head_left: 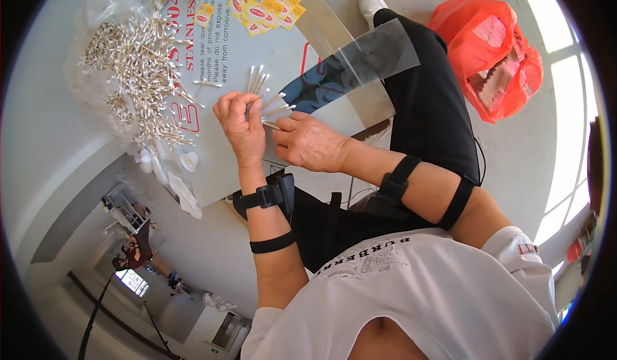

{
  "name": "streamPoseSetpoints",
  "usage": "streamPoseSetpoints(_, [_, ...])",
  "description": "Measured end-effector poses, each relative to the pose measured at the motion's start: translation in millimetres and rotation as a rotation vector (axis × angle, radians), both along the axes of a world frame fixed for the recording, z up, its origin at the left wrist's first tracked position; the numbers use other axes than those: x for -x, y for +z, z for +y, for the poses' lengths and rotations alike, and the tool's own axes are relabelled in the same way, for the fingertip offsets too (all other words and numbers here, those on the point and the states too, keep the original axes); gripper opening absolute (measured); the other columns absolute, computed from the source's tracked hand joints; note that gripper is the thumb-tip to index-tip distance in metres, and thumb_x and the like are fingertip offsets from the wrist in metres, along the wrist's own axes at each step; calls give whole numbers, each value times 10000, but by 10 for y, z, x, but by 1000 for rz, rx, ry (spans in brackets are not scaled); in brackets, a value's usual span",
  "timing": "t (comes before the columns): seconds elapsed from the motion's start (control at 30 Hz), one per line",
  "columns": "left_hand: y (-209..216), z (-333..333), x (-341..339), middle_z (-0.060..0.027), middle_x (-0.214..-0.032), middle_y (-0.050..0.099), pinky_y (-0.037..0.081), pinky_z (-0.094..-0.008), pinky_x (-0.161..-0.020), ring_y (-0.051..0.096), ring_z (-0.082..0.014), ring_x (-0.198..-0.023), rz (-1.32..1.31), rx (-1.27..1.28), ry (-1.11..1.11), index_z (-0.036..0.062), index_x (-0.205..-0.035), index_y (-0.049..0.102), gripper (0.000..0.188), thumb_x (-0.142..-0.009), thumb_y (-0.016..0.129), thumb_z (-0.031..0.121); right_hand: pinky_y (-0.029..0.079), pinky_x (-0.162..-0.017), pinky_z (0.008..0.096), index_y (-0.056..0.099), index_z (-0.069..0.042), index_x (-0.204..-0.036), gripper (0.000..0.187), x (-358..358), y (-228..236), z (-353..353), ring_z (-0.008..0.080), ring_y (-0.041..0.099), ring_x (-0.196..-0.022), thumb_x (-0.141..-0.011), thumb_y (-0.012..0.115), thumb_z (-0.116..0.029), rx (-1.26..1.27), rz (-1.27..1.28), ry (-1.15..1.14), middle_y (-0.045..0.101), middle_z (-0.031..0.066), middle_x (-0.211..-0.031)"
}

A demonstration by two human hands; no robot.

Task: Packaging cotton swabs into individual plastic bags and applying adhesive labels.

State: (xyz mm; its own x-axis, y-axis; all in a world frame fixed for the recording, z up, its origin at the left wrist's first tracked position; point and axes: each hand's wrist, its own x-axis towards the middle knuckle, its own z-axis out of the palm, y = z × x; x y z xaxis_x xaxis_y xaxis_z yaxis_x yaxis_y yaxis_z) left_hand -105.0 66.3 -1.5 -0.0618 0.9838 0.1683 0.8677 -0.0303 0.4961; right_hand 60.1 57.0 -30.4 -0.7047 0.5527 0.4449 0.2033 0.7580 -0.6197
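Both my hands meet over the near part of the table, among a small fan of white-tipped cotton swabs (258,80). My left hand (242,129) is closed, thumb and fingers pinched around the lower ends of several swabs. Close on its right, my right hand (313,143) has its fingers curled together at more swabs (280,110), which point up and to the right. The fingertips partly hide where the sticks are gripped. To the left of my hands lies a big loose heap of cotton swabs (144,74) on clear plastic. One stray swab (207,84) lies apart from it.
Small yellow and white printed packets (267,7) lie at the table's far side. A clear plastic sleeve (350,68) stretches from the tabletop (212,129) over my right thigh. On the floor at right stands a red plastic bag (486,52) with pinkish packets inside.
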Motion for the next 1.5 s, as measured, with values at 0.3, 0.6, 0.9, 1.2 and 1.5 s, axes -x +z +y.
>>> streamPoseSetpoints(0.3, [-61,68,-51,-108,-1083,536,380,-423,-931,452,-314,-1058,134,10,61,55,-1017,619,204,-813,630,48,425,-690,321,567,-88,-635,99,-25,10,-2,210,512,-835,-638,620,-172,12,27,-77,503,35,-759])
streamPoseSetpoints(0.6, [-65,-213,-163,-162,-1394,422,278,-474,-1074,341,-361,-1309,206,39,-23,47,-1313,485,479,-894,582,257,438,-638,351,573,-67,-715,114,-138,46,57,259,520,-744,-641,642,-17,322,278,-416,499,69,-747])
streamPoseSetpoints(0.9, [-163,-213,-369,-219,-1550,190,112,-544,-1147,144,-380,-1447,394,203,-17,9,-1487,192,827,-900,556,464,466,-718,370,629,-65,-841,176,-267,79,150,285,553,-850,-735,608,74,652,510,-600,579,70,-849])
streamPoseSetpoints(1.2, [-294,-382,-322,-217,-1534,230,116,-541,-1145,168,-394,-1435,158,20,83,-1,-1461,262,655,-976,438,402,442,-902,368,555,7,-1070,347,-256,143,-77,305,510,-1085,-737,612,91,591,464,-537,507,125,-1163])
streamPoseSetpoints(1.5, [-145,-514,-283,-147,-1558,219,89,-530,-1162,161,-318,-1453,290,210,9,50,-1484,258,673,-981,389,477,434,-717,348,607,-59,-824,230,-321,1,88,257,506,-867,-614,702,-59,54,-38,-340,534,80,-943])
